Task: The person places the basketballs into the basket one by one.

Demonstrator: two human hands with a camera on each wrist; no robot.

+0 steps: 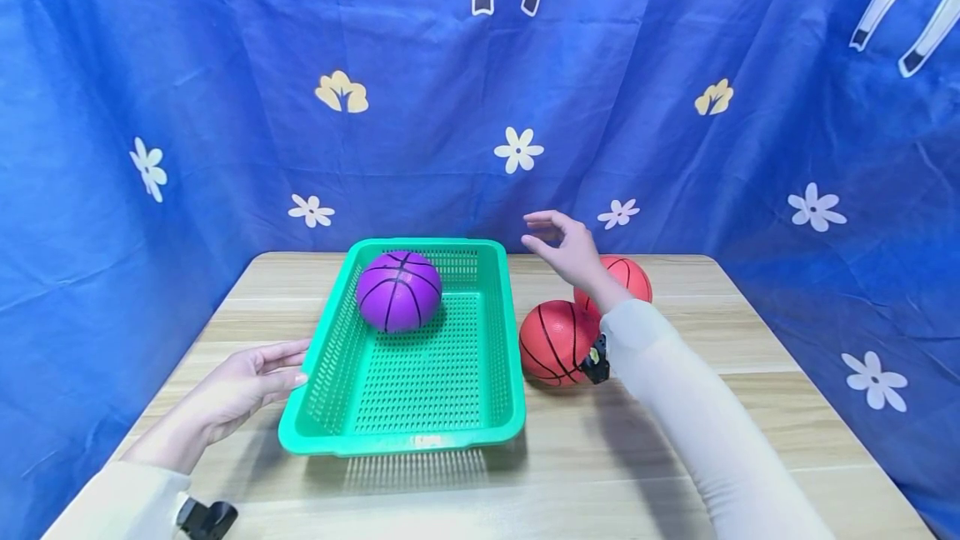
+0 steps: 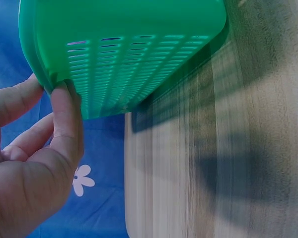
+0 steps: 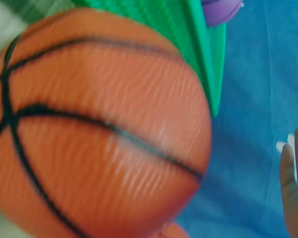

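Observation:
A green slotted plastic basket [image 1: 405, 442] stands on the left part of the table, with a purple toy basketball [image 1: 399, 292] in its far left portion. My left hand [image 1: 251, 386] pinches the basket's left rim; in the left wrist view, the thumb and fingertips [image 2: 63, 96] lie on either side of it. Right of the basket are two red toy basketballs, a nearer one [image 1: 557, 344] and a farther one [image 1: 628, 275] partly hidden by my right wrist. My right hand [image 1: 566, 247] hovers beyond the nearer ball, fingers loosely bent and holding nothing.
The light wooden table [image 1: 720, 407] reaches back to a blue patterned cloth [image 1: 420, 157], which also hangs at both sides. The nearer red ball sits close by the basket's right wall and fills much of the right wrist view.

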